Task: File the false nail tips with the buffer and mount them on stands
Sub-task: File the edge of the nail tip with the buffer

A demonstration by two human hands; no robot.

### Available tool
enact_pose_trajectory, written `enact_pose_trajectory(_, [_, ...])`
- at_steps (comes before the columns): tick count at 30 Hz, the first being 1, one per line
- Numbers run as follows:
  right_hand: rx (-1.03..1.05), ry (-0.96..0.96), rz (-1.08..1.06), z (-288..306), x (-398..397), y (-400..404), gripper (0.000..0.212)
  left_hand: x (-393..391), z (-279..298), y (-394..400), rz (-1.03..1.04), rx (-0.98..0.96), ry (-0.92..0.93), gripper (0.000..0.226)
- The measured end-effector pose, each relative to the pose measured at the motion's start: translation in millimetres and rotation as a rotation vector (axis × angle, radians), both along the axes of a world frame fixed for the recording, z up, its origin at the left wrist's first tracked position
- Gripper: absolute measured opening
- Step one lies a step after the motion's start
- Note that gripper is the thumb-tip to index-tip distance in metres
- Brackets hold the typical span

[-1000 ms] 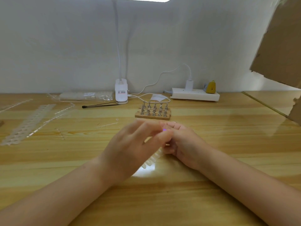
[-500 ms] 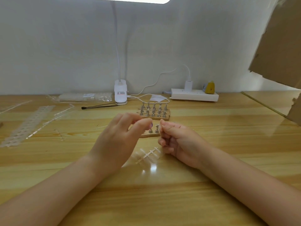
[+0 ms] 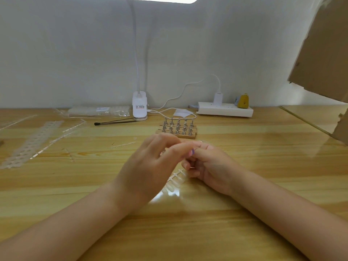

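Left hand (image 3: 148, 172) and right hand (image 3: 211, 166) meeting fingertip to fingertip, fingers curled, what they pinch too small to tell, clear plastic strip of false nail tips (image 3: 174, 182) on the wooden table (image 3: 244, 147) beneath them, wooden block of small metal stands (image 3: 177, 129) at twelve o'clock

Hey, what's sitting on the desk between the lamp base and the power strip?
In the head view, between the lamp base and the power strip lie a looping white cable and a small white paper piece.

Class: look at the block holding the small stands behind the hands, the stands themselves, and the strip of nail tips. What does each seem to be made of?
Block: apparently unpainted wood, pale and matte.
Stands: probably metal, grey with small glints.
Strip of nail tips: likely clear plastic; the table shows through it.
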State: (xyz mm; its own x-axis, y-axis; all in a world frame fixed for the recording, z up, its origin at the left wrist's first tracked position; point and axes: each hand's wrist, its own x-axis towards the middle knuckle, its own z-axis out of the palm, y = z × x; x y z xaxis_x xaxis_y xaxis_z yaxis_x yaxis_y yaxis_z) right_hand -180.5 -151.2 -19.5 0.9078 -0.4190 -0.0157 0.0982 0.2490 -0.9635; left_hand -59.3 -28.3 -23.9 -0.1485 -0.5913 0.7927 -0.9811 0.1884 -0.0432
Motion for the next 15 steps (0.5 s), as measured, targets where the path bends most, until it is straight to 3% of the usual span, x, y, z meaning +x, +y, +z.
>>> enact_pose_trajectory(7, [0.068,0.036,-0.093,2.0,1.9,-1.4,0.023,34.5,-6.9,-1.8,0.492,0.249,0.125,0.017])
enact_pose_trajectory(10, [0.069,0.051,-0.113,1.9,2.0,-0.9,0.027,33.9,-13.6,-0.2,0.664,0.415,0.113,0.032])
enact_pose_trajectory(12, [0.034,0.057,-0.107,1.9,1.9,-0.1,0.027,30.3,-10.2,0.7,0.574,0.347,0.188,0.039])
enact_pose_trajectory(15, [-0.007,0.044,-0.097,0.9,2.4,1.5,0.028,15.2,0.6,1.6,0.196,0.198,0.39,0.042])
